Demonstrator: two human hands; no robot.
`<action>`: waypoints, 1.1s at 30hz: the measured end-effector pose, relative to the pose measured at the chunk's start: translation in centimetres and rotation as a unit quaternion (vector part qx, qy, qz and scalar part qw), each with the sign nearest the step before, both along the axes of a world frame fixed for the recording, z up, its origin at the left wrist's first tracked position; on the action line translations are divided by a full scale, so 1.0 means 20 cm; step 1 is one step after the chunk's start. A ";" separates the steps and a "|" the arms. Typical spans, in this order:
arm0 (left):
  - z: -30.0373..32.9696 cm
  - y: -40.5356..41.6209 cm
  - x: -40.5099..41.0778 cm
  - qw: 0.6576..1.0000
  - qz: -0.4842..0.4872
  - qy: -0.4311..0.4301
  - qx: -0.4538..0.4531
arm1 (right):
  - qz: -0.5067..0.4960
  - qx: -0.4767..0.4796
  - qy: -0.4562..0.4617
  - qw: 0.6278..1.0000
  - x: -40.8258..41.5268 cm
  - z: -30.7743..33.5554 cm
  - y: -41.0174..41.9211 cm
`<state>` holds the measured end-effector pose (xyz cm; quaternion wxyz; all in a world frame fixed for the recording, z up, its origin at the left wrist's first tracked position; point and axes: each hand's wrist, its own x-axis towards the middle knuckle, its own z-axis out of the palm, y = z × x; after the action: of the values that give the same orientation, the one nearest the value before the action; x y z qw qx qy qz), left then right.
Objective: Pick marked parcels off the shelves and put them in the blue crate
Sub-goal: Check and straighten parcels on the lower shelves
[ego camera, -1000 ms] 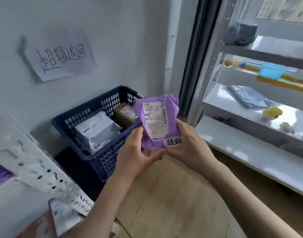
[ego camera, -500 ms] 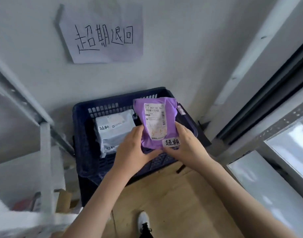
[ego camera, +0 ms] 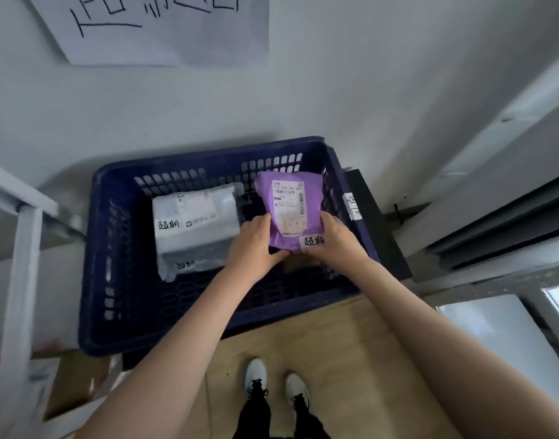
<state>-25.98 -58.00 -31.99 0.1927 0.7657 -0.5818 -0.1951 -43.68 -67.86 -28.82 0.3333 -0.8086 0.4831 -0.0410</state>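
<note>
Nearest, at six o'clock, a pair of white shoes (ego camera: 276, 386) stands on a floor of plain tan board (ego camera: 351, 359). Both forearms reach up toward twelve o'clock, and the left hand (ego camera: 252, 240) and right hand (ego camera: 336, 237) hold the purple parcel (ego camera: 289, 210) by its lower corners, fingers curled round its edges, one hand on each side. The parcel is a soft, crinkled plastic mailer, rounded at the top, with a printed white shipping label and a small handwritten white tag at its lower right. It hangs inside the right half of the blue crate (ego camera: 113, 248), label up, and I cannot tell whether it touches the bottom. This looks like the placing step; the next move calls for lowering it flat and loosening both grips. At ten o'clock from it lies a smooth grey parcel (ego camera: 194, 223), also marked by hand. The crate is rigid lattice plastic. Beyond, a handwritten paper sign (ego camera: 164, 30) hangs on the pale wall.
</note>
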 end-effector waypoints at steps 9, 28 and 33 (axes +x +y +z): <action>-0.13 -0.11 0.04 0.999 0.008 -0.006 0.053 | -0.010 -0.006 0.039 0.999 0.07 -0.18 -0.12; 0.67 0.68 -0.23 0.978 0.172 -0.077 -0.095 | 0.067 -0.239 -0.018 0.968 -0.32 0.63 0.39; 0.84 0.91 -0.30 0.966 0.188 -0.100 -0.149 | 0.089 -0.269 -0.070 0.957 -0.31 0.77 0.52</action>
<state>-31.92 -39.76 -15.11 0.2792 0.8395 -0.4661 0.0113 -49.83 -57.41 -13.44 0.1388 -0.9031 0.3561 -0.1957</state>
